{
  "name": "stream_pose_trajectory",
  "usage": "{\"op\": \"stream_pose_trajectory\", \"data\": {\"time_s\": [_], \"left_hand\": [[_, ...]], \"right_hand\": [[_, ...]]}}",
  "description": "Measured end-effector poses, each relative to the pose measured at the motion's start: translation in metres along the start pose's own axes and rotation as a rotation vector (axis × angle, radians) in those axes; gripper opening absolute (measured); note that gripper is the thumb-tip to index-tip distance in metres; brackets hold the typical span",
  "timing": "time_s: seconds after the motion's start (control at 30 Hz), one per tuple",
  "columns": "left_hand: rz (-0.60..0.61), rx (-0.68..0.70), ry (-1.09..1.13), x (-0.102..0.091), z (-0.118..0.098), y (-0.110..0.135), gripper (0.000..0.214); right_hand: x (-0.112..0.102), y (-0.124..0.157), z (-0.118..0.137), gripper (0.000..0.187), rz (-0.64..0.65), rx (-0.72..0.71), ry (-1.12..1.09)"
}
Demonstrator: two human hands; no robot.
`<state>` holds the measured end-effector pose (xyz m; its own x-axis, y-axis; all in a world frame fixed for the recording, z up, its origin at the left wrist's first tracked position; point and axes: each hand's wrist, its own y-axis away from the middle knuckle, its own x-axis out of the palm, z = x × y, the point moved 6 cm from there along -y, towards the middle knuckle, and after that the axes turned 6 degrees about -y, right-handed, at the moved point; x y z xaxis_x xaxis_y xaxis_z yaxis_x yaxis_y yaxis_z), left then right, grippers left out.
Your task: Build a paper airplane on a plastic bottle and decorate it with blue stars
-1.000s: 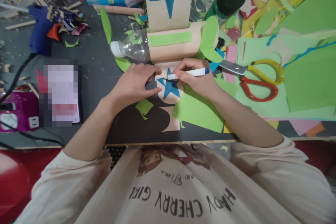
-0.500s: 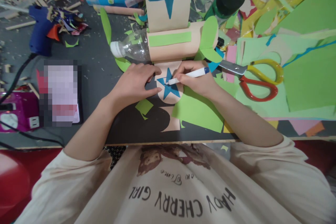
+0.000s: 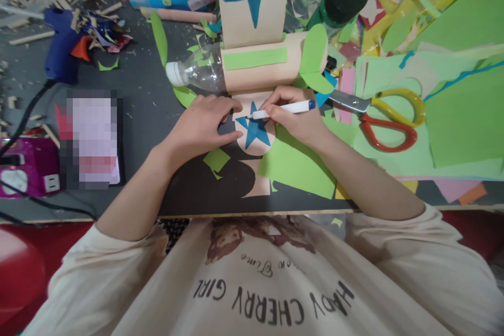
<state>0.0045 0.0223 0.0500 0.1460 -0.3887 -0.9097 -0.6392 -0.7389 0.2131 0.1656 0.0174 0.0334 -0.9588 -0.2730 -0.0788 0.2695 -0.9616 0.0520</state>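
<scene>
Blue star [image 3: 258, 129] on beige paper [image 3: 258, 149], presumably steadied by the left hand [image 3: 205, 123], grip spread, lies beneath a marker [image 3: 293, 108] the right hand [image 3: 290, 117] pinches low, likely for control.

The dark grey tabletop [image 3: 137, 76] spans my view from side to side; its thin, wood-coloured front edge [image 3: 255, 214] runs nearly level, close before me. Beyond this edge, on my side, a small patch of pale floor [image 3: 321, 219] shows, partly hidden. A smooth red surface [image 3: 19, 278] lies below the table at my left, of a kind I cannot tell, bearing a soft sheen under whitish, diffuse light.
</scene>
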Motion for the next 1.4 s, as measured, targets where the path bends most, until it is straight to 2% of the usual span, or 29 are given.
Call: {"op": "stream_pose_trajectory", "data": {"time_s": [0.47, 0.7, 1.1, 1.4], "left_hand": [[0.007, 0.002, -0.003, -0.0002, 0.0002, 0.0001, 0.035], [-0.004, 0.000, 0.000, 0.0012, 0.0023, 0.0002, 0.034], [-0.003, -0.004, 0.001, 0.0017, 0.0026, -0.0006, 0.036], [-0.010, 0.001, 0.005, 0.0019, 0.0018, 0.0001, 0.034]], "right_hand": [[0.0032, -0.0001, 0.0010, 0.024, 0.045, -0.003, -0.050], [-0.0029, -0.0005, 0.0020, 0.017, -0.058, -0.073, -0.080], [0.0001, -0.0004, -0.0022, 0.021, -0.013, -0.027, -0.072], [-0.0026, -0.0005, 0.0011, 0.016, -0.069, -0.086, -0.060]]}}
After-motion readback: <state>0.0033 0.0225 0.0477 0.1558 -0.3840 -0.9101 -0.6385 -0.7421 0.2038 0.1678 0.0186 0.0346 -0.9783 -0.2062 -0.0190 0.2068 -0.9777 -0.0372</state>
